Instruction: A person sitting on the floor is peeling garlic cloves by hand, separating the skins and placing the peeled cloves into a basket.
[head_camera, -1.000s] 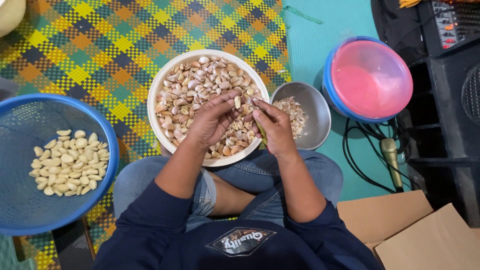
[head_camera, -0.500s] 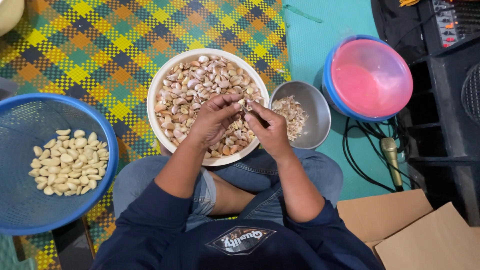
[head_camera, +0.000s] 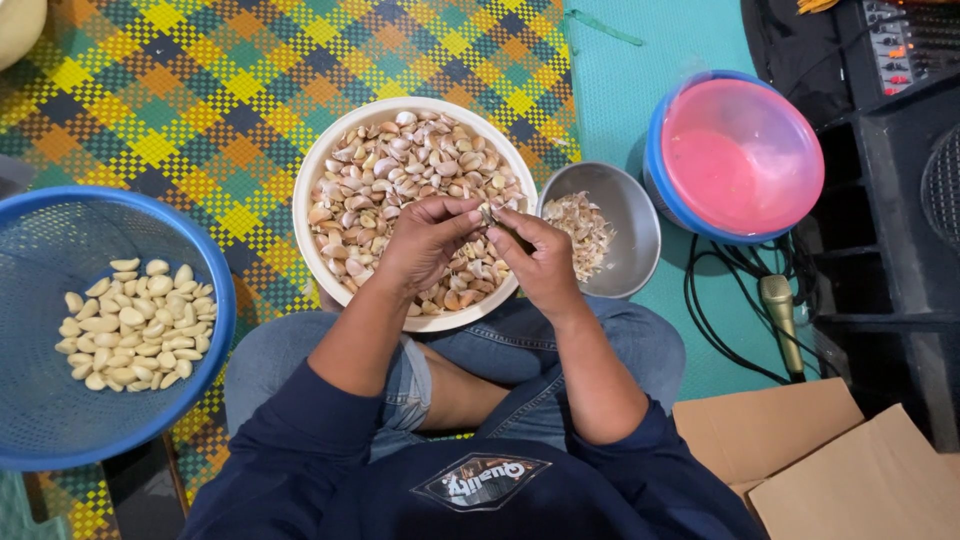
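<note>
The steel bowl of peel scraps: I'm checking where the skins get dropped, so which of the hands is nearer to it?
Right. The right hand is beside the steel bowl, by its left rim; the left hand is farther, over the white bowl of garlic cloves.

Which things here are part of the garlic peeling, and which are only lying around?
In use:
- left hand and right hand, pinching a garlic clove
- white bowl of unpeeled cloves
- steel bowl with skins
- blue basket of peeled cloves

Lying about:
- pink bowl in a blue one
- microphone
- cardboard box
- black audio equipment
</note>
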